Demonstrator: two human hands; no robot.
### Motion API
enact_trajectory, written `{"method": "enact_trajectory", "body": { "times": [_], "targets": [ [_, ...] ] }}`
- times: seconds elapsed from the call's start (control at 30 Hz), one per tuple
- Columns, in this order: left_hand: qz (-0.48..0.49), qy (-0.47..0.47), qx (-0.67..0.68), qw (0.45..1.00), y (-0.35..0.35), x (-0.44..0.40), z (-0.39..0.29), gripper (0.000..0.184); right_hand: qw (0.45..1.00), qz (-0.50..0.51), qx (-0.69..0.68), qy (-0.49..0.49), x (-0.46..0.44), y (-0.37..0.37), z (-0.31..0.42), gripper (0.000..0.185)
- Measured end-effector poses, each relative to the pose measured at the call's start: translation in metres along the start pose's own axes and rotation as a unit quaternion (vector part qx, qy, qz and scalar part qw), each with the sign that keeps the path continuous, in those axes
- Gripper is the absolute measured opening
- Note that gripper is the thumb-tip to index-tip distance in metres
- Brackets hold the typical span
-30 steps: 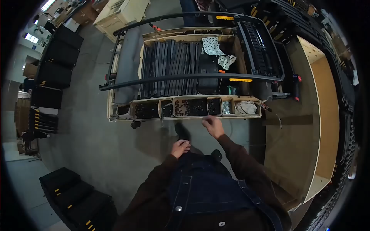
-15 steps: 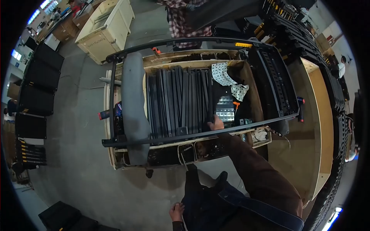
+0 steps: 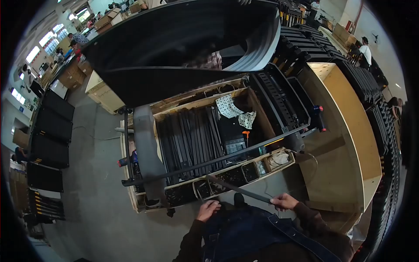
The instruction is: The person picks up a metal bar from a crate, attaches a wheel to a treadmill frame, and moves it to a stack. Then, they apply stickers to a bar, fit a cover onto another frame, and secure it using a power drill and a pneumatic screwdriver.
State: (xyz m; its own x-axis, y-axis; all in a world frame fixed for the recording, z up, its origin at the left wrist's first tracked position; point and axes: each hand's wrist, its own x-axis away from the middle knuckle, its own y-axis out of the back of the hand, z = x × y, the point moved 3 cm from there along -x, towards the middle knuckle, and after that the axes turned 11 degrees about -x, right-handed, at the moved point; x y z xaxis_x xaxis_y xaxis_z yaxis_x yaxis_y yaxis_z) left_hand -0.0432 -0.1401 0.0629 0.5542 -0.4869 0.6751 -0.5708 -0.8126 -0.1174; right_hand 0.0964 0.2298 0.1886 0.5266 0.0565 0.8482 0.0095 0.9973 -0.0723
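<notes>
My right hand (image 3: 284, 202) is closed around the near end of a dark flat metal bar (image 3: 244, 191). The bar slants up and left across the front compartments of a wooden crate. My left hand (image 3: 208, 210) is in front of the crate with its fingers loosely bent and nothing visible in them. Inside the crate (image 3: 263, 114) lies a row of similar dark bars (image 3: 192, 139), beside white dotted sheets (image 3: 228, 106) and an orange-handled tool (image 3: 247, 133). A black rectangular frame (image 3: 235, 154) rests over the crate, above a grey padded support (image 3: 146, 148).
A large black sheet panel (image 3: 131, 83) spans the far side, hiding most of a person; a gloved hand (image 3: 245, 1) shows at its top edge. Red-and-black power tools (image 3: 321, 118) hang at the crate's sides. An open wooden box (image 3: 349, 131) stands right, with stacked black frames beyond.
My right hand has come back from the crate toward my body with a bar. My left hand has risen toward the crate. The black panel has swung across the far side.
</notes>
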Motion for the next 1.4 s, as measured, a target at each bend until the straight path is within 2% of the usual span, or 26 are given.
{"method": "enact_trajectory", "body": {
  "times": [0.03,0.1,0.17,0.2,0.27,0.3,0.37,0.43,0.5,0.57,0.67,0.73,0.87,0.9,0.93,0.97,1.0,1.03,1.07,1.1,1.13,1.17,1.23,1.3,1.37,1.4],
  "targets": [
    [-0.006,-0.004,-0.003,1.000,0.000,0.006,-0.019,0.036,1.000,0.010,0.004,-0.003,0.023,0.011,-0.005,0.038],
    [0.089,-0.034,-0.079,0.992,-0.007,0.028,-0.060,0.032,1.000,0.025,0.012,-0.006,0.063,0.031,-0.008,0.038],
    [0.063,-0.136,-0.073,0.986,-0.009,0.051,-0.120,0.030,0.988,0.108,-0.063,0.090,0.087,0.045,0.002,0.034],
    [0.001,-0.191,-0.038,0.981,-0.018,0.062,-0.154,0.030,0.988,0.113,-0.061,0.089,0.095,0.050,0.012,0.034],
    [-0.150,-0.314,-0.005,0.938,-0.030,0.072,-0.212,0.031,0.953,0.194,-0.165,0.165,0.100,0.041,0.052,0.032],
    [-0.237,-0.384,-0.004,0.893,-0.040,0.068,-0.237,0.032,0.949,0.179,-0.160,0.202,0.096,0.036,0.071,0.032],
    [-0.287,-0.421,-0.035,0.860,-0.050,0.050,-0.275,0.039,0.939,0.137,-0.172,0.263,0.075,0.021,0.107,0.040],
    [-0.337,-0.338,-0.180,0.860,-0.037,0.002,-0.283,0.038,0.925,0.101,-0.166,0.326,0.064,-0.010,0.163,0.043],
    [-0.368,-0.387,-0.331,0.778,-0.021,-0.054,-0.269,0.034,0.906,0.040,-0.139,0.398,0.022,-0.024,0.196,0.047],
    [-0.342,-0.365,-0.355,0.790,-0.020,-0.080,-0.261,0.031,0.879,-0.011,-0.081,0.470,-0.040,-0.028,0.232,0.049],
    [-0.320,-0.313,-0.430,0.785,-0.022,-0.098,-0.254,0.032,0.878,-0.080,-0.087,0.464,-0.107,-0.031,0.271,0.047],
    [-0.270,-0.253,-0.480,0.795,-0.018,-0.107,-0.254,0.035,0.852,-0.161,-0.035,0.497,-0.129,-0.030,0.286,0.043],
    [-0.228,-0.190,-0.518,0.802,-0.010,-0.103,-0.254,0.036,0.814,-0.209,-0.006,0.543,-0.157,-0.036,0.283,0.045],
    [-0.202,-0.213,-0.524,0.799,-0.004,-0.105,-0.254,0.038,0.816,-0.214,-0.005,0.537,-0.146,-0.043,0.287,0.045],
    [-0.173,-0.233,-0.529,0.797,0.001,-0.107,-0.253,0.041,0.857,-0.203,-0.002,0.473,-0.137,-0.047,0.288,0.045],
    [-0.126,-0.243,-0.514,0.813,0.008,-0.102,-0.260,0.041,0.894,-0.190,0.000,0.406,-0.132,-0.049,0.290,0.046],
    [-0.077,-0.250,-0.497,0.827,0.018,-0.099,-0.266,0.042,0.893,-0.189,0.016,0.408,-0.138,-0.044,0.290,0.047],
    [-0.043,-0.292,-0.335,0.895,0.031,-0.101,-0.264,0.040,0.893,-0.188,0.032,0.407,-0.147,-0.037,0.287,0.049],
    [-0.021,-0.298,-0.203,0.932,0.039,-0.081,-0.284,0.041,0.892,-0.169,0.012,0.419,-0.152,-0.033,0.283,0.050],
    [-0.047,-0.309,-0.129,0.941,0.049,-0.062,-0.306,0.046,0.890,-0.150,-0.008,0.430,-0.156,-0.029,0.279,0.050],
    [-0.073,-0.342,-0.038,0.936,0.056,-0.042,-0.326,0.048,0.916,-0.105,-0.076,0.378,-0.148,-0.032,0.280,0.051],
    [-0.102,-0.375,0.052,0.920,0.065,-0.026,-0.345,0.050,0.912,-0.049,-0.101,0.394,-0.183,-0.018,0.268,0.050],
    [-0.111,-0.428,0.160,0.883,0.088,-0.010,-0.369,0.055,0.911,-0.044,-0.114,0.395,-0.189,-0.023,0.264,0.052],
    [-0.108,-0.362,0.225,0.898,0.102,0.005,-0.388,0.060,0.907,-0.035,-0.121,0.402,-0.186,-0.025,0.272,0.053],
    [-0.107,-0.335,0.230,0.908,0.105,0.002,-0.388,0.059,0.935,0.012,-0.165,0.314,-0.176,-0.027,0.273,0.055],
    [-0.133,-0.332,0.215,0.909,0.104,0.002,-0.389,0.058,0.934,0.009,-0.168,0.314,-0.169,-0.027,0.279,0.055]
  ]
}}
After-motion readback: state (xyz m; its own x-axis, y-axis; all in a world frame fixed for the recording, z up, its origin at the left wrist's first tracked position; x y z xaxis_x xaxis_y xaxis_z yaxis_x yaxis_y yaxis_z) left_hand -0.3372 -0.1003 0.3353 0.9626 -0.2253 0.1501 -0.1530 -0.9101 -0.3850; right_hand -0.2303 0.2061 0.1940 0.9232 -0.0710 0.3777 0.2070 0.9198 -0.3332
